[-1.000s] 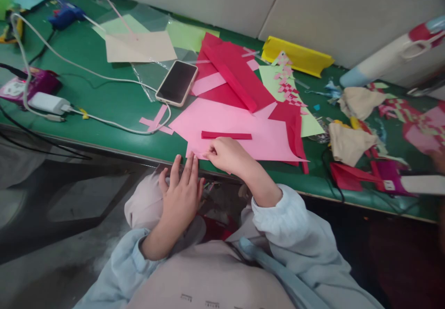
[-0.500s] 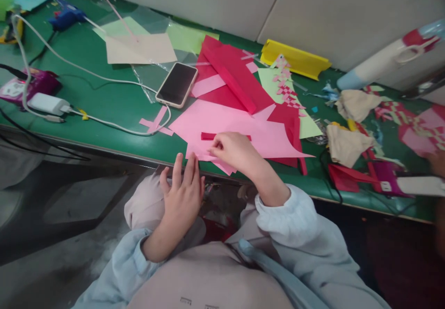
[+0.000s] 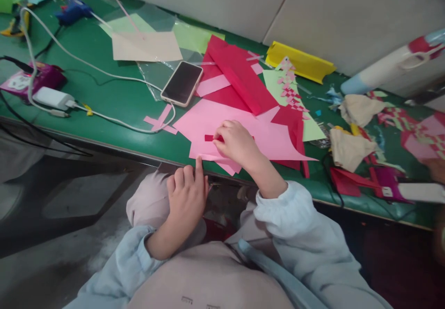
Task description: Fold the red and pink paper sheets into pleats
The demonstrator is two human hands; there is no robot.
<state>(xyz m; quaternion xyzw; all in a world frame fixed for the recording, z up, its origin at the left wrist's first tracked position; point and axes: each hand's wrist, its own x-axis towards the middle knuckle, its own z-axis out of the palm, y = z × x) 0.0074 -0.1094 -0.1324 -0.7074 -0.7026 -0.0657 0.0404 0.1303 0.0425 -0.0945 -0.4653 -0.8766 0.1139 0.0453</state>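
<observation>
Your right hand [image 3: 238, 145] has moved up from the near edge of the pink paper [image 3: 271, 137] to the red strip [image 3: 208, 138]. Its thumb and fingers are bent close together at the strip, but I can't tell if they pinch it. The strip lies flat on the pink paper, on the green bench [image 3: 139, 146]. Your left hand [image 3: 187, 197] has curled up, with just one finger pointing out at the paper's edge. So now each hand is at its own spot.
</observation>
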